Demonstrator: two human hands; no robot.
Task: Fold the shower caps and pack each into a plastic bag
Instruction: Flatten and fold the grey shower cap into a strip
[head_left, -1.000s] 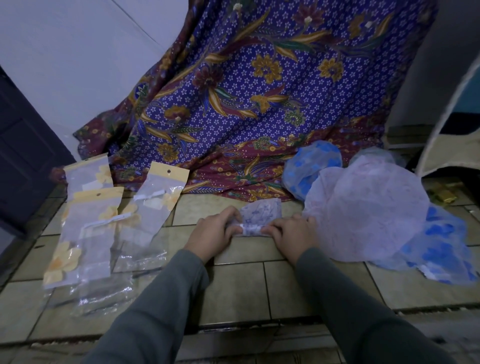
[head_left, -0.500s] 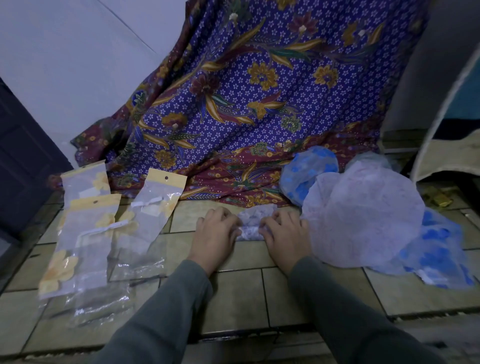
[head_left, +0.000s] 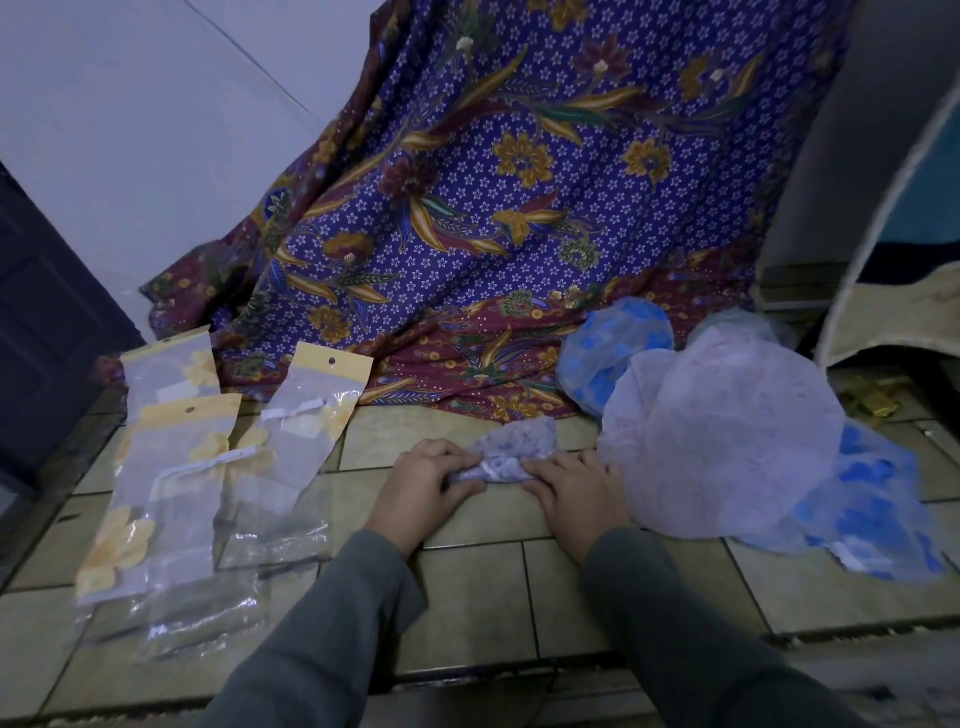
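Note:
A small folded shower cap (head_left: 511, 449), pale with blue spots, lies on the tiled floor between my hands. My left hand (head_left: 423, 480) grips its left end with curled fingers. My right hand (head_left: 574, 488) grips its right end the same way. Several clear plastic bags with yellow headers (head_left: 306, 436) lie spread out to the left. A heap of loose caps sits to the right: a large pale pink one (head_left: 727, 441) on top and blue-spotted ones (head_left: 613, 348) behind and under it.
A purple floral cloth (head_left: 519, 197) hangs down onto the floor just behind the cap. A dark door (head_left: 47, 322) stands at the far left. A cream rug edge (head_left: 893, 291) and small gold items (head_left: 878, 400) are at the right.
Both hands have folded the cap's near edge over and squeezed it into a narrower bundle. The hands stay in the same spot.

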